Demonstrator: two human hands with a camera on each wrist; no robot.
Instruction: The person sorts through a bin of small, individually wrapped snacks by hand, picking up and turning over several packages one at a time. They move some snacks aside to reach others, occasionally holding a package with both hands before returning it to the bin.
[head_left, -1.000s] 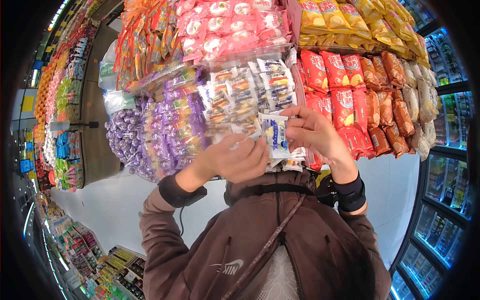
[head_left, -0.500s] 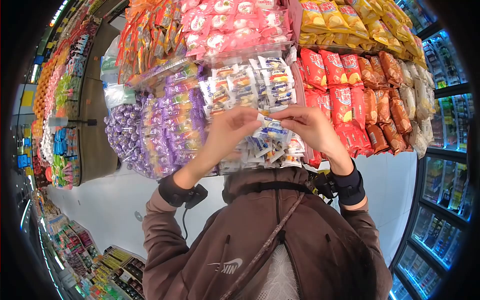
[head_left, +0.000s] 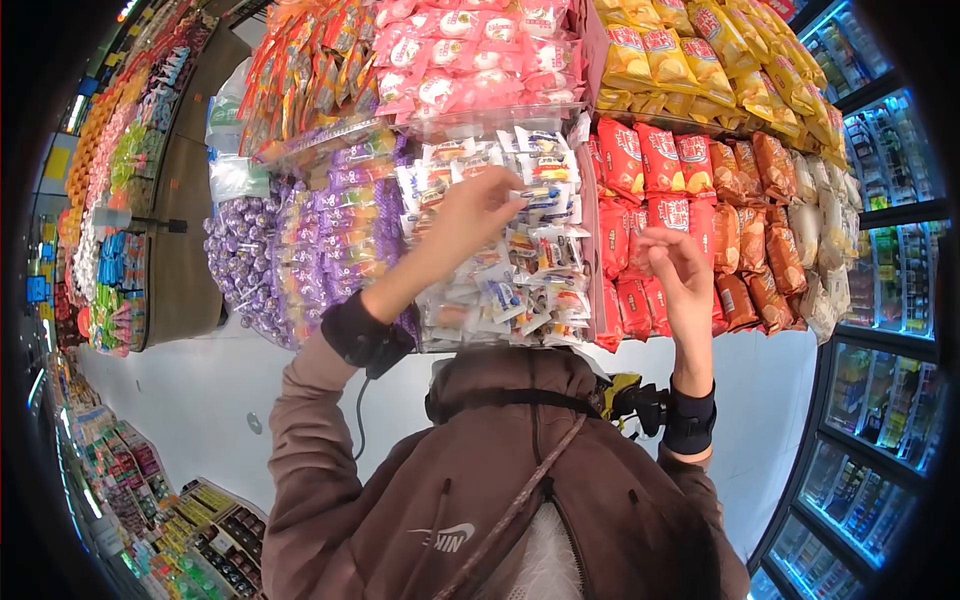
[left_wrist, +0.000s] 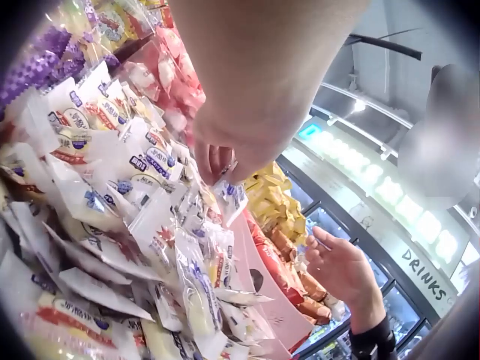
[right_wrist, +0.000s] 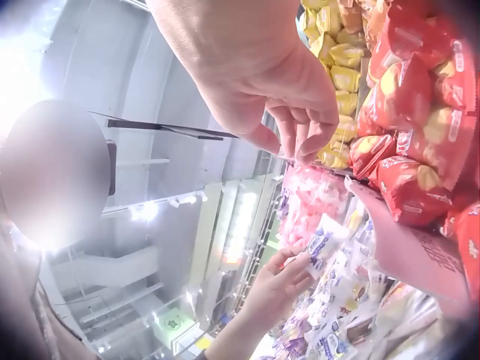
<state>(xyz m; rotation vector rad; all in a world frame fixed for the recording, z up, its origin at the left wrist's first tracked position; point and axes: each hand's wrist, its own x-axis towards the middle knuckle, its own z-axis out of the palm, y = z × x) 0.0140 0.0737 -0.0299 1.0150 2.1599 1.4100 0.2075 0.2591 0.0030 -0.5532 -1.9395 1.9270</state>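
Note:
My left hand (head_left: 472, 222) pinches a small white packet (right_wrist: 327, 241) with blue print by its end. It is over the back part of a bin of similar white packets (head_left: 540, 250), which lie in loose rows and heaps. In the left wrist view the pinched packet (left_wrist: 234, 199) pokes out below the fingertips. My right hand (head_left: 682, 282) hangs in front of the red snack bags (head_left: 672, 215), its fingers loosely bent and nothing between them. The right wrist view shows that hand (right_wrist: 289, 97) empty too.
Purple-wrapped sweets (head_left: 340, 240) fill the section left of the white packets. Pink bags (head_left: 480, 55) lie behind a clear divider. A pink cardboard wall (right_wrist: 405, 244) separates the white packets from the red bags. Yellow bags (head_left: 690, 60) are at the back right, lit drink fridges (head_left: 890, 270) beyond.
Both hands held the packet together half a second ago. The right hand has let go and moved right and down; the left has carried the packet forward over the bin.

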